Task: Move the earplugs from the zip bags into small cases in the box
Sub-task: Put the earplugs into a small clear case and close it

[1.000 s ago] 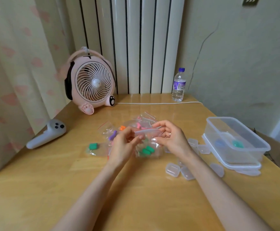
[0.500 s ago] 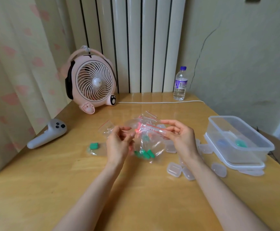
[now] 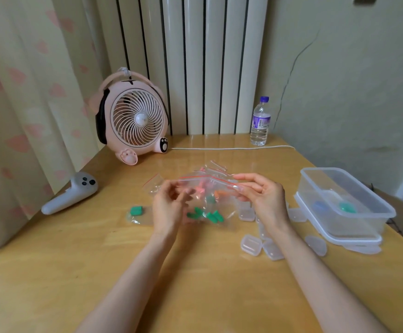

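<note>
I hold a clear zip bag with a red zip line just above the table. Several green earplugs lie in its bottom. My left hand pinches the bag's left edge with curled fingers. The bag's top right corner is pinched by my right hand. Behind it lie more zip bags with pink and orange earplugs. Another bag with a green earplug lies to the left. Several empty small cases are scattered by my right wrist. The clear box at right holds a blue case and a green case.
A pink fan stands at the back left, its white cable running along the back edge. A water bottle is by the wall. A grey controller lies at the left edge. The box sits on its lid.
My hands have moved apart, stretching the bag's top wider. The bag and its green earplugs have shifted slightly.
</note>
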A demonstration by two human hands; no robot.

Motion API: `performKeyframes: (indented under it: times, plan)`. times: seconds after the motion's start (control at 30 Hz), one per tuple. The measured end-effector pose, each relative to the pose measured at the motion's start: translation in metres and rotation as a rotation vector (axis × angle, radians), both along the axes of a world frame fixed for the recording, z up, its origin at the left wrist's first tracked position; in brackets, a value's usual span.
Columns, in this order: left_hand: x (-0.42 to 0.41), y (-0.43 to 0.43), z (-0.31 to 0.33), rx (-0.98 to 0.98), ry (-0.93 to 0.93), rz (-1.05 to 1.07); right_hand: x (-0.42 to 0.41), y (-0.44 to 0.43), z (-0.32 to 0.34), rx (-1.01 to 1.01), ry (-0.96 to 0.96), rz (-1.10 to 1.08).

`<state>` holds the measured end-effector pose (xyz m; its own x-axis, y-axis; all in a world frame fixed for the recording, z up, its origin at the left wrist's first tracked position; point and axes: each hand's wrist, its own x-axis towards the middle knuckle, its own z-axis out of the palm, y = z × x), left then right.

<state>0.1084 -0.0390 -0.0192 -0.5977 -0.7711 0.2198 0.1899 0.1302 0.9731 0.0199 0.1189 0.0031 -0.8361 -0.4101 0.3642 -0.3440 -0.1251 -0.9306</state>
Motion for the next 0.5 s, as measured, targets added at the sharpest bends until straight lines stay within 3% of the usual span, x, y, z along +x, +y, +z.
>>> performKeyframes:
  times: [0.07, 0.13, 0.2, 0.23, 0.33, 0.5]
  plan:
    - [0.001, -0.009, -0.003, -0.03, -0.04, 0.136, -0.001, 0.0, -0.001, 0.0, -0.003, 0.004]
    - [0.003, -0.014, -0.008, -0.282, -0.202, 0.256, 0.0, -0.001, -0.001, 0.014, -0.006, 0.025]
    - [0.005, -0.009, -0.006, -0.519, -0.19, 0.212, 0.002, -0.002, -0.001, 0.026, -0.01, 0.067]
    - [0.006, -0.004, -0.002, -0.518, -0.148, 0.094, 0.004, -0.002, -0.001, 0.031, -0.01, 0.095]
    - [0.01, 0.016, 0.011, -0.239, -0.099, -0.337, 0.007, -0.003, -0.001, 0.042, -0.001, 0.172]
    - [0.012, 0.023, 0.011, -0.151, -0.108, -0.376, 0.009, -0.005, -0.004, 0.077, 0.023, 0.2]
